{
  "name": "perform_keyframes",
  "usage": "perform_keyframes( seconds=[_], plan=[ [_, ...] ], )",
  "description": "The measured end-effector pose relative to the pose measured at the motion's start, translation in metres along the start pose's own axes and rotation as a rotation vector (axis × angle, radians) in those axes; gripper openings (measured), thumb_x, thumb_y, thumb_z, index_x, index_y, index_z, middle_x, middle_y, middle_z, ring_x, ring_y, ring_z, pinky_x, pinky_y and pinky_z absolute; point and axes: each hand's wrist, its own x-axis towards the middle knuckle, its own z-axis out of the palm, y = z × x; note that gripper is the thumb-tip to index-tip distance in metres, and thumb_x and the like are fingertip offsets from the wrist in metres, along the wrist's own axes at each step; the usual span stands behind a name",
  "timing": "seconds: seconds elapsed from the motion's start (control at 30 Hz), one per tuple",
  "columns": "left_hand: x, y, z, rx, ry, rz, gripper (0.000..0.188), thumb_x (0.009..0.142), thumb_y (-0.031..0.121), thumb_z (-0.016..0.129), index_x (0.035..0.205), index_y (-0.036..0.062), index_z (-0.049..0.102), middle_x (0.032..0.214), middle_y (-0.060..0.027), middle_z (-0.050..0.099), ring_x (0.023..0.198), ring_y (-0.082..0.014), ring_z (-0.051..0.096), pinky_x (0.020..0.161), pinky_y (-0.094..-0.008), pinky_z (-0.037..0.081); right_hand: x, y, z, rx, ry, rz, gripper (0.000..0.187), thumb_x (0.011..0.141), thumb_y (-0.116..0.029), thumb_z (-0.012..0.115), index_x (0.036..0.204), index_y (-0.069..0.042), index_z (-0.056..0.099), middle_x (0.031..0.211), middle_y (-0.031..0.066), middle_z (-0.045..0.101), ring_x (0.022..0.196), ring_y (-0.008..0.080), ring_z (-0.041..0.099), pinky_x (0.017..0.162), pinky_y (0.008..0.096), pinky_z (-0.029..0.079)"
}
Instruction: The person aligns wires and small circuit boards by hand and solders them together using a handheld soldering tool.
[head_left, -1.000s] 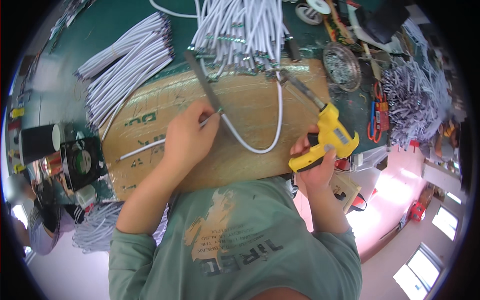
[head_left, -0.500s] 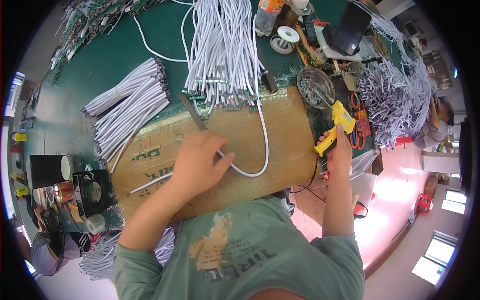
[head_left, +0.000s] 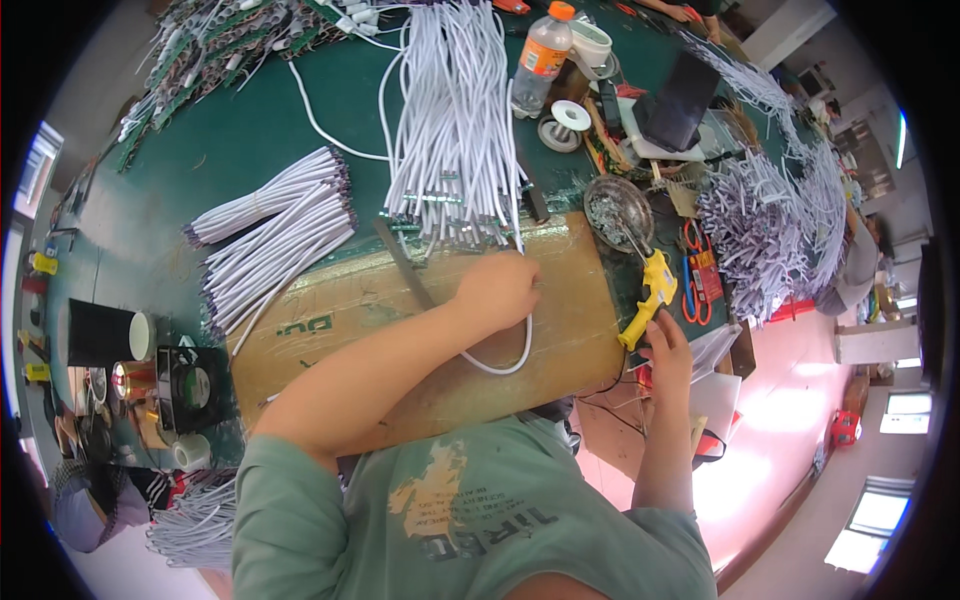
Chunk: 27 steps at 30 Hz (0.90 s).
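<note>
My left hand (head_left: 498,290) reaches over the brown cardboard sheet (head_left: 385,325), its fingers closed on a white cable (head_left: 526,345) just below the large bundle. From there the cable curves down and passes behind my left forearm. My right hand (head_left: 667,350) is low on the handle of a yellow soldering gun (head_left: 652,290), fingers bent against it; the far fingers are partly hidden. The gun's thin metal tip points into a round metal dish (head_left: 620,205) of small grey bits. A large bundle of white cables (head_left: 450,120) with small green boards at its ends lies above my left hand.
Two tied bundles of white cables (head_left: 285,245) lie to the left. A flat metal bar (head_left: 405,262) rests on the cardboard. At the right are red-handled scissors (head_left: 690,270), a phone (head_left: 682,100), a bottle (head_left: 542,60), a solder spool (head_left: 568,120) and a cable heap (head_left: 765,220).
My left hand has moved right and away from me, onto the cable near the bundle. My right hand sits lower on the soldering gun's handle. The whole view has shifted slightly.
</note>
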Motion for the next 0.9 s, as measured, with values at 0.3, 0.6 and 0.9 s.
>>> perform_keyframes(
  seconds=[0.3,0.6,0.9],
  plan=[
    [-0.063,0.056,-0.111,-0.906,0.196,0.108,0.021,0.088,0.004,0.07,0.109,0.0038,0.072,0.094,-0.0022,0.067,0.079,-0.0086,0.062,0.069,-0.0255,0.052,-0.029,-0.024,0.032,0.292,-0.085,-0.307,0.031,0.098,-0.011,0.062,0.127,0.0,0.062,0.114,0.0078,0.066,0.098,0.0154,0.064,0.088,0.0296,0.052],
    [-0.084,0.103,-0.202,-0.468,0.926,0.795,0.019,0.078,0.002,0.07,0.095,0.0095,0.073,0.082,-0.0065,0.066,0.072,-0.0221,0.065,0.065,-0.034,0.053,-0.088,-0.075,0.16,1.073,-1.589,0.135,0.08,0.101,-0.065,0.042,0.15,-0.001,0.039,0.123,0.016,0.064,0.124,0.0318,0.057,0.106,0.0465,0.044],
    [-0.098,0.058,-0.288,0.237,1.404,0.851,0.027,0.082,-0.011,0.059,0.101,0.0035,0.073,0.091,-0.0091,0.069,0.071,-0.0175,0.066,0.061,-0.0234,0.051,-0.071,-0.111,0.15,0.783,-0.932,0.073,0.044,0.095,-0.035,0.07,0.124,-0.007,0.053,0.083,0.0042,0.058,0.071,0.0185,0.059,0.07,0.0352,0.049]
  ],
)
